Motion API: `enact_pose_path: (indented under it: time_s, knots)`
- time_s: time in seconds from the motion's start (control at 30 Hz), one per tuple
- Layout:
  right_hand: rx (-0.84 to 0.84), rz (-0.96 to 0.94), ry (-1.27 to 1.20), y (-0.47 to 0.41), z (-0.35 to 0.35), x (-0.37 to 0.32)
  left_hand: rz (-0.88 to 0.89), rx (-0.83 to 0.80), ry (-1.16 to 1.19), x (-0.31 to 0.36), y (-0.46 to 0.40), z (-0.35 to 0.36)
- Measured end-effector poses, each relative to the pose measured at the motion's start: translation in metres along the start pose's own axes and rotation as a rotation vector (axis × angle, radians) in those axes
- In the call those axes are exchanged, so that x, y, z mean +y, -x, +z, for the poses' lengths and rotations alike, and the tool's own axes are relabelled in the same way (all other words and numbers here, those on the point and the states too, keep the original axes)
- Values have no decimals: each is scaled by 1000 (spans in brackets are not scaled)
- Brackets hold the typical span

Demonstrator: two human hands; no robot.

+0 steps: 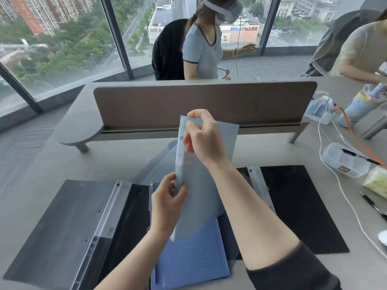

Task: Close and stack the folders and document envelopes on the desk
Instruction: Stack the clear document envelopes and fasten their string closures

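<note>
- Both hands hold one pale translucent blue folder [211, 176] upright above the middle of the desk [52, 164]; it is lifted clear of the surface.
- Right hand [204, 136]: thumb and fingers pinched on the folder's upper spine edge, forearm crossing in front of the sheet.
- Left hand [167, 204]: fingers closed on the lower part of the same spine edge, just under the right hand's grip.
- The folder's covers fan apart slightly away from the spine (not fully shut, as far as can be seen).
- Below the held folder, at the near edge of the desk, a blue grid-patterned folder [194, 254] lies flat and closed.
- To its left, near the left near corner, a dark grey binder [62, 227] lies open, with its clear spine strip facing up.
- To the right, a black folder [297, 208] lies spread flat on the desk, with a clear strip at its left edge.
- Along the far edge stands a brown divider panel [199, 101].
- At the right edge: a clear plastic box [345, 162], white cables [339, 185], a black pen [372, 206].
</note>
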State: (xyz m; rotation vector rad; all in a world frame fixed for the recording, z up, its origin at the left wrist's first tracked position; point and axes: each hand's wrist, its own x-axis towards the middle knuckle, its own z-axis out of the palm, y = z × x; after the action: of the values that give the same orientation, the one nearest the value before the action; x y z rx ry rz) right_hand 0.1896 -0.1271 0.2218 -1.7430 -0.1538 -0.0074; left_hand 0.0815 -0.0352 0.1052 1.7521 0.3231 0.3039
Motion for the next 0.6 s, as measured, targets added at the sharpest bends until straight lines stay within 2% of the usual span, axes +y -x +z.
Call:
enact_pose_path:
  time_s: [0.1,0.2,0.4,0.6]
  knots:
    - [-15,-23,34,4,3,-1,-22,54,125,4,0,-11]
    - [77,-23,63,7,-6,9,-61,101,259,6,-5,-27]
    - [270,94,208,19,-36,46,-97,142,465,23,-19,-61]
    - [205,201,222,24,-48,61,-81,139,554,45,-41,-75]
